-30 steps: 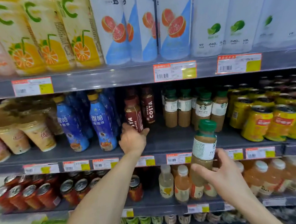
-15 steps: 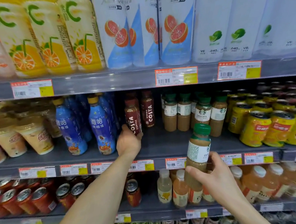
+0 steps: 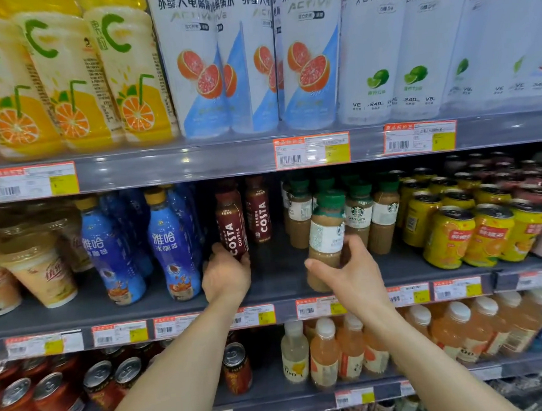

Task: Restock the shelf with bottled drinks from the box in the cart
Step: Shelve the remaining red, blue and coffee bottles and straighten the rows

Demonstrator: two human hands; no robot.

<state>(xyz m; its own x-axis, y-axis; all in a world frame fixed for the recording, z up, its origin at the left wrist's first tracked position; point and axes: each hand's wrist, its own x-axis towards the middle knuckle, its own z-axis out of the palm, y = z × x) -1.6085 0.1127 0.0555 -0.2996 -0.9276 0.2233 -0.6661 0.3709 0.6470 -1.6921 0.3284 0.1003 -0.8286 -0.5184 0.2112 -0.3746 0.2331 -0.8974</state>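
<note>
The person's left hand (image 3: 226, 276) has its fingers curled round the foot of a slim dark-red plastic Costa coffee bottle (image 3: 232, 227), which stands upright towards the back of the grey metal middle shelf (image 3: 278, 278), just beside a second bottle of the same kind (image 3: 259, 212). The right hand (image 3: 354, 273) grips the lower half of a tan latte bottle with a green cap and white label (image 3: 326, 236), thumb on its left side and fingers wrapped behind. It is upright at the front of the shelf, just ahead of the row of matching green-capped latte bottles (image 3: 360, 215); whether its base has touched down cannot be told. By the look of it, the restocking is under way but not finished: this latte bottle has yet to be released into its row, and bare shelf shows in front of both coffee rows. The box and cart are out of view, so what remains to be shelved cannot be judged.
</note>
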